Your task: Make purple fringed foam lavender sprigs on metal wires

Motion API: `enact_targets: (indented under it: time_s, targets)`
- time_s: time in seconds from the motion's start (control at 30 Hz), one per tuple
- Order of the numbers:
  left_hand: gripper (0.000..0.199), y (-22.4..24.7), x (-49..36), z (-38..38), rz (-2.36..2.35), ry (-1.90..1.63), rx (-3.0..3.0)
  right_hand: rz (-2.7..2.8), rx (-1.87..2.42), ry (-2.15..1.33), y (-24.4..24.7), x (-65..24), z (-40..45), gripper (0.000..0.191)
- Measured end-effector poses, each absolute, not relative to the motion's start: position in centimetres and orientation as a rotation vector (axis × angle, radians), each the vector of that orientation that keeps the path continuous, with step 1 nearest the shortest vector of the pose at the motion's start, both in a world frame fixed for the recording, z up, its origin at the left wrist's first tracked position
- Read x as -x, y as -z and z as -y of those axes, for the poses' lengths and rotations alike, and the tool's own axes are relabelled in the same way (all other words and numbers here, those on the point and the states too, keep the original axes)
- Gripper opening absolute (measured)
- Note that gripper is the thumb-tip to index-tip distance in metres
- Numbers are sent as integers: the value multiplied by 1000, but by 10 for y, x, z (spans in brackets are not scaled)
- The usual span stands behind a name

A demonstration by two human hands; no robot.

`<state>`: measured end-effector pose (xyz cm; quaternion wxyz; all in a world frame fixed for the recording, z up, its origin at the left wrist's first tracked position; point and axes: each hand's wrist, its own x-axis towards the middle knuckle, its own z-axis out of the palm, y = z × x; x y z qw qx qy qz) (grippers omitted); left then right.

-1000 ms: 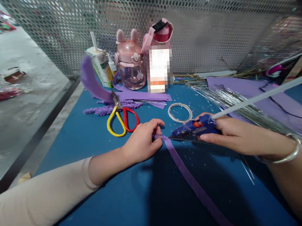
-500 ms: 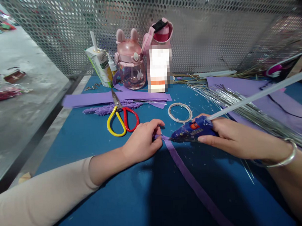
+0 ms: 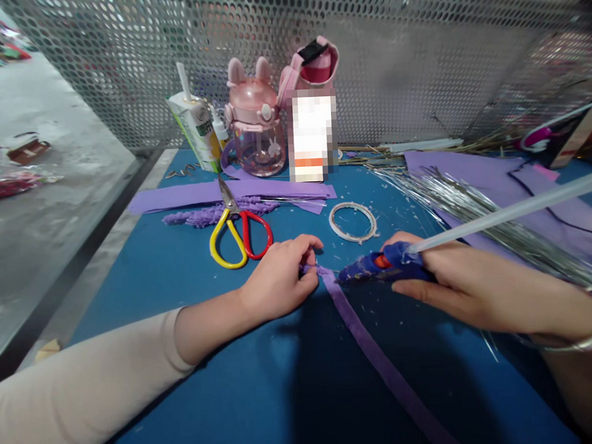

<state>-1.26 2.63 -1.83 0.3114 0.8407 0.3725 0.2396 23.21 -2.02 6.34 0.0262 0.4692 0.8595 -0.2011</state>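
Left of the scissors (image 3: 233,213), purple bands (image 3: 177,198) and a knobbly sprig (image 3: 192,217) stretch across the worktop (image 3: 181,286); the blades lie over them, handles toward me, probably for an easy pick-up. Behind the scissors stand a carton (image 3: 201,134) and a bottle (image 3: 261,148), likely put there to spare my working space.

Just right of the scissors, my left hand (image 3: 281,275) rests low, thumb and fingers pinched on the gathered end of the strip (image 3: 358,334), I judge to steady it. From there the strip runs free toward me, right of the scissors and nearer. Farther right, my right hand (image 3: 455,277) is wrapped round the glue gun (image 3: 399,266), its tip angled down at the strip, seemingly for aim; I can't tell whether they touch.

Right of the scissors also lies a ring (image 3: 333,223) and, well apart, wires (image 3: 459,192), bundled lengthwise, perhaps for reach.
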Motion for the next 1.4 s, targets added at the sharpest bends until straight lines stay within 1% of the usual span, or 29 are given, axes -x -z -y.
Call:
enact_targets:
  time_s: [0.1,0.17,0.4,0.63,0.8,0.93,1.03,1.1,1.17,1.23,1.33,1.4]
  targets:
    - [39,19,13,-27,-981,-637,-2215,-2641,-1529,522,-61,-233,20,36]
    - [40,19,13,-26,-974,-636,-2213,-2637,-1546,508,-59,-233,18,36]
    - [38,18,13,-26,-981,-625,-2218,-2668,-1479,583,-59,-232,19,31]
    - [36,19,13,-27,-981,-629,-2232,-2678,-1454,726,-65,-234,22,19]
    - [38,18,13,-27,-979,-639,-2232,-2701,-1547,671,-62,-232,21,24]
    - [37,18,13,-26,-979,-637,-2236,-2630,-1432,798,-70,-232,20,18]
    - [38,18,13,-25,-1007,-636,-2226,-2620,-1455,847,-80,-244,18,16]
    - [39,17,13,-25,-1024,-653,-2221,-2688,-1552,770,-81,-257,14,20]
    - [36,16,14,-24,-1022,-670,-2221,-2791,-1697,623,-76,-272,6,22]
    - [32,15,15,-25,-1004,-671,-2242,-2881,-1845,519,-65,-285,-5,16]
    - [30,14,15,-25,-968,-640,-2339,-2910,-1945,475,-45,-294,-24,38]
    - [25,14,15,-25,-951,-602,-2411,-2889,-1921,446,-33,-293,-33,46]
